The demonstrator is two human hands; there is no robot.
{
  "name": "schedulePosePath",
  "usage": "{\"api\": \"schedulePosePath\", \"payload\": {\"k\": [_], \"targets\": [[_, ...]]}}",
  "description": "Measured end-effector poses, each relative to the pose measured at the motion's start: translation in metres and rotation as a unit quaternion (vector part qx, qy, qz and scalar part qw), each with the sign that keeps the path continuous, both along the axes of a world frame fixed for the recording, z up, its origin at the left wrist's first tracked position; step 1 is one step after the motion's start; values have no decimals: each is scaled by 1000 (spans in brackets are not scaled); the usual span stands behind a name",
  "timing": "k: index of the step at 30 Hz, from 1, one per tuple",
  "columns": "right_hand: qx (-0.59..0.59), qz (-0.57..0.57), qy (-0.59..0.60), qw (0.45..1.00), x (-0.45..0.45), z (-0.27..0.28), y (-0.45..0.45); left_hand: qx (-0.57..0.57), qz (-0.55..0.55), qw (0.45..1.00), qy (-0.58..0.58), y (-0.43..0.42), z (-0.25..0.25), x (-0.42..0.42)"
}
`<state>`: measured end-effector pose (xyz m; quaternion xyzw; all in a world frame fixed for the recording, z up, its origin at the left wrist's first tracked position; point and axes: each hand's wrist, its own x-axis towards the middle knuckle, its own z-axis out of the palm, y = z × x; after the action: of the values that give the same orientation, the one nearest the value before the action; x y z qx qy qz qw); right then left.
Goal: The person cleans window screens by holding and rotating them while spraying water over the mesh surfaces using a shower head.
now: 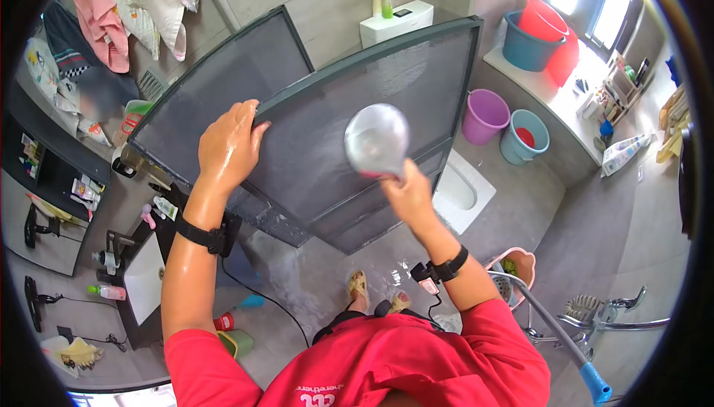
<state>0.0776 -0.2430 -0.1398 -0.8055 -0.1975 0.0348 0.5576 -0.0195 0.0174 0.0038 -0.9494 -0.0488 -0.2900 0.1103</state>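
My left hand [232, 143], wet, is closed over the upper left corner of a dark-framed mesh window screen [297, 161] that stands tilted in front of me. My right hand [410, 195] grips the handle of a round, whitish translucent water scoop [377, 139], blurred by motion and held in front of the screen's mesh. A pale wet patch shows on the mesh near the scoop. Behind and to the left leans a second framed screen [223, 79]. What the scoop holds cannot be made out.
A squat toilet [462, 195] lies right of the screen. Nearby stand a purple bucket [486, 117] and a light blue bucket [537, 143]. A washbasin [145, 277] is at left. A long pole [554, 325] and shower fittings [606, 314] are at right. The floor [286, 266] looks wet.
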Motion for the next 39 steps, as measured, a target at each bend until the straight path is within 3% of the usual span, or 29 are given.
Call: {"api": "schedulePosePath", "payload": {"k": [1, 4, 8, 10, 13, 17, 23, 25, 30, 32, 34, 36, 39], "targets": [[70, -41, -4, 997, 5, 1, -5, -4, 3, 1000, 0, 1, -1, 1], [76, -46, -33, 995, 14, 2, -21, -13, 28, 1000, -4, -2, -2, 4], [-9, 94, 4, 995, -5, -12, -30, -18, 46, 999, -8, -2, 1, 9], [-42, 84, 8, 996, -6, -18, -35, -21, 61, 998, -7, -2, 1, 10], [29, -22, -51, 998, 7, 0, -50, -24, 75, 997, -3, -5, 2, 10], [135, -93, 10, 986, 26, -2, -63, -19, 68, 997, -11, -1, 0, 13], [17, 80, -25, 996, -14, -15, -31, -32, 87, 996, -12, 4, -1, 17], [126, 66, -15, 990, -19, -2, -22, -32, 112, 993, -4, 2, -1, 18], [228, 26, 80, 970, -18, 22, -2, -10, 92, 994, -52, 3, -5, 22], [88, 105, 31, 990, -23, 18, 6, -15, 94, 994, -53, 4, -5, 23], [43, 165, 15, 985, -28, 7, 11, -17, 93, 994, -55, 5, -5, 23], [2, 167, 15, 986, -26, -29, 7, -19, 95, 994, -56, 0, -3, 22], [-38, 102, -1, 994, -13, -27, -14, -30, 117, 992, -39, -3, -2, 19]]}}
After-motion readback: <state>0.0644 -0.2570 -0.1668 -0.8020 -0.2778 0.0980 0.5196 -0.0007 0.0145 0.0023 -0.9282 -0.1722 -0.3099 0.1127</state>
